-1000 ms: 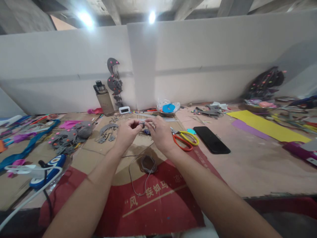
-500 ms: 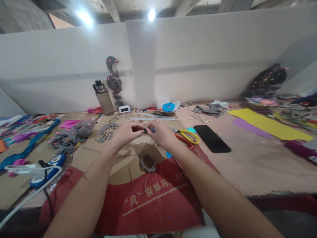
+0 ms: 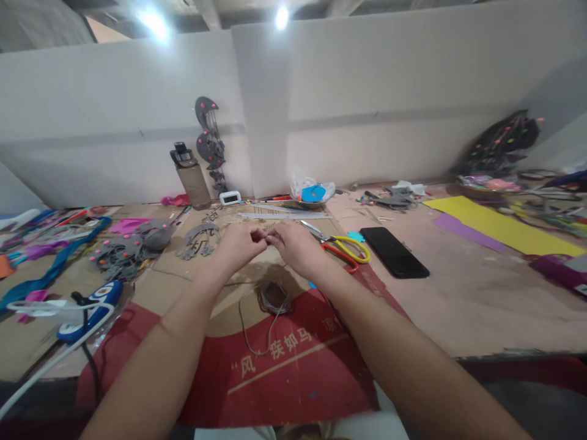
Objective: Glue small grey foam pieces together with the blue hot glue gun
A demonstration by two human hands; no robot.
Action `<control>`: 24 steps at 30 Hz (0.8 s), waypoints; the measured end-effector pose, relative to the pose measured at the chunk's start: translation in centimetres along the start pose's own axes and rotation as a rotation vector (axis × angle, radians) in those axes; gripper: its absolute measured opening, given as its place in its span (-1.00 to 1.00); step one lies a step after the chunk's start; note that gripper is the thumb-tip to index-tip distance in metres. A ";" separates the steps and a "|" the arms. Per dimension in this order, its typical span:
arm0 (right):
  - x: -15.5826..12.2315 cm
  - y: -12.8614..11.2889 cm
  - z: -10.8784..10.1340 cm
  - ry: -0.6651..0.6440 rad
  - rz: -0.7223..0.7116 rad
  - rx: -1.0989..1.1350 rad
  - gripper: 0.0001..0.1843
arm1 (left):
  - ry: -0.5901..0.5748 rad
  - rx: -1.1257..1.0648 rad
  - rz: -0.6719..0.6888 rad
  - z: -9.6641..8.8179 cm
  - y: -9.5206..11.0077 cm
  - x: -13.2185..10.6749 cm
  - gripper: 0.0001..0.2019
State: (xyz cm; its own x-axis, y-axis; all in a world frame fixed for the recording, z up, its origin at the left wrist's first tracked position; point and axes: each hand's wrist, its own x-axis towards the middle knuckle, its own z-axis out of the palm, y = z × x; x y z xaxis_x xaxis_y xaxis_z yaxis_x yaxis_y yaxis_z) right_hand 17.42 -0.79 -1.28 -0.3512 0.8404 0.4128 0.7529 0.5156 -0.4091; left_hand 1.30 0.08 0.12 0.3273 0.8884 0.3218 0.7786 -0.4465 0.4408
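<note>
My left hand (image 3: 243, 247) and my right hand (image 3: 293, 246) meet over the cardboard, fingertips pinched together. Whatever sits between them is tiny and hidden by the fingers. Below the hands lies a loose coil of thin grey cord (image 3: 266, 298), one strand running off to the left. Close to my right wrist rest scissors (image 3: 326, 239) with one yellow and one red handle, blades partly apart. A lacy grey cutout (image 3: 200, 239) lies flat to the left of my left hand.
A black phone (image 3: 395, 253) lies right of the scissors, before yellow (image 3: 499, 226) and purple sheets (image 3: 468, 232). Behind stand a bottle (image 3: 194, 186) and a plastic-lined bowl (image 3: 314, 194). Grey pieces with pink dots (image 3: 132, 244) and a white cable (image 3: 50, 373) occupy the left.
Both hands have drawn slightly closer, fingertips now touching. A small dark blue bit seen at the fingers before no longer shows. More of the scissor blades is visible.
</note>
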 end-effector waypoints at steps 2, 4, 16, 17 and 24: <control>0.1 0.1 0.2 0.086 0.040 0.107 -0.82 | 0.027 -0.088 -0.085 -0.1 -0.4 0.1 -0.84; 0.0 0.1 0.3 0.161 0.057 0.188 -0.87 | 0.060 -0.188 -0.173 -0.1 -0.9 0.2 -0.84; -0.4 -1.2 1.8 0.238 0.197 0.655 -0.85 | 0.242 -0.740 -0.347 1.0 -1.3 0.6 -0.86; -0.3 -1.1 2.1 0.239 0.222 0.711 -0.83 | 0.255 -0.777 -0.358 1.0 -1.1 0.6 -0.86; 0.0 -0.9 2.9 0.252 0.420 0.923 -0.75 | 0.270 -0.944 -0.408 1.2 0.3 0.5 -0.87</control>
State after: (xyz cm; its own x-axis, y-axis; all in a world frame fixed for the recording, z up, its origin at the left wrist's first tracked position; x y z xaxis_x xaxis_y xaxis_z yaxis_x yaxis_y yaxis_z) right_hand 15.11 -0.73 -3.30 0.0464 0.9770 0.2083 0.0320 0.2069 -0.9778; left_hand 2.39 0.50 -0.59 -0.0848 0.9882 0.1273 0.0339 -0.1248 0.9916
